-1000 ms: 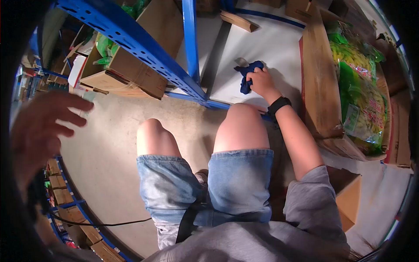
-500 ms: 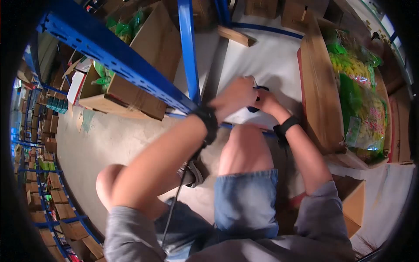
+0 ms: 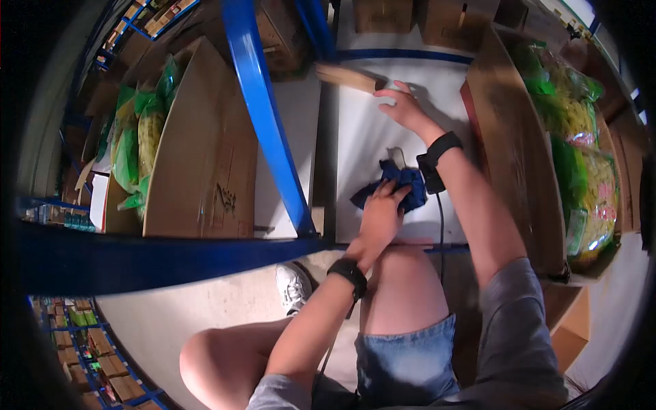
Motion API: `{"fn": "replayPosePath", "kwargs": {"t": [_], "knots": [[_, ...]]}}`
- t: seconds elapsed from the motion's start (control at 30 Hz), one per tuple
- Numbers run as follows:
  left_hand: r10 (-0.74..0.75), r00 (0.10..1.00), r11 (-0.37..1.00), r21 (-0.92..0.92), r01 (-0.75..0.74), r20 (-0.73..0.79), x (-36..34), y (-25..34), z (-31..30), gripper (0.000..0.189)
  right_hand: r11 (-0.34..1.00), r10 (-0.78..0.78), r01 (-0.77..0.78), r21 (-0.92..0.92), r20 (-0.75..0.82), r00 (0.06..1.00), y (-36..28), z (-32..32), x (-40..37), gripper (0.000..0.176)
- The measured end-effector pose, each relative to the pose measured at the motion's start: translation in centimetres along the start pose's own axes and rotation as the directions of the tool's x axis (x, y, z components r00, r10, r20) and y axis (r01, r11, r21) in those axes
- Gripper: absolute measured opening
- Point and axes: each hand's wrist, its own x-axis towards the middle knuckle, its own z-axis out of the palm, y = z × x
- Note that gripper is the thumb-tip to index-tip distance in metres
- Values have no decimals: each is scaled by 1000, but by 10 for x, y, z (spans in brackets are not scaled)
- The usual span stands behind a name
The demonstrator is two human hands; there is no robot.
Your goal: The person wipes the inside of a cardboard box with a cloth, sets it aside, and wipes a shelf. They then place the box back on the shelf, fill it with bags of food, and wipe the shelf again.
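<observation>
A crumpled dark blue cloth (image 3: 412, 199) lies on the white shelf board (image 3: 352, 130), with a thin pale loop sticking up at its far side. My left hand (image 3: 383, 210) rests on top of the cloth, fingers spread and pressing on it. Farther back, my right hand (image 3: 406, 111) is over the board with nothing in it. Its thumb and fingers are apart, the fingertips right at the near end of a long wooden block (image 3: 345, 76). Both wrists wear black bands.
Blue rack posts (image 3: 263, 116) and a blurred beam (image 3: 171, 263) stand at left. Open cartons with green-and-yellow bags flank the board: the left carton (image 3: 215, 154) and right carton (image 3: 516, 157). More boxes (image 3: 383, 15) stand behind. A cable hangs from my right wristband.
Both hands were together around the dark blue item. Now the cloth lies on the board under my left hand, and my right hand has moved away to the wooden block. The view has shifted.
</observation>
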Motion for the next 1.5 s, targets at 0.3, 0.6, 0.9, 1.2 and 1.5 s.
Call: {"fn": "replayPosePath", "kwargs": {"t": [0.3,0.6,0.9,1.2,1.5], "knots": [[-2,1000,996,-91,-1,-22,-4,-5,0,46,982,-178,183,43,-110,978,5,32,39,25],[-21,1000,984,-177,20,-5,-6,-4,-3,50,979,30,94,182,-578,815,-16,-4,-3,10],[-16,1000,990,-144,15,-6,-5,-5,-4,51,901,-317,427,74,-558,767,-43,-28,68,26],[44,998,988,-143,-52,-52,-6,-12,-1,52,970,11,65,-234,310,951,-22,-22,-37,31],[-40,970,935,333,121,-240,-27,4,-13,28,976,-91,157,-153,370,924,-40,-7,-160,45]]}}
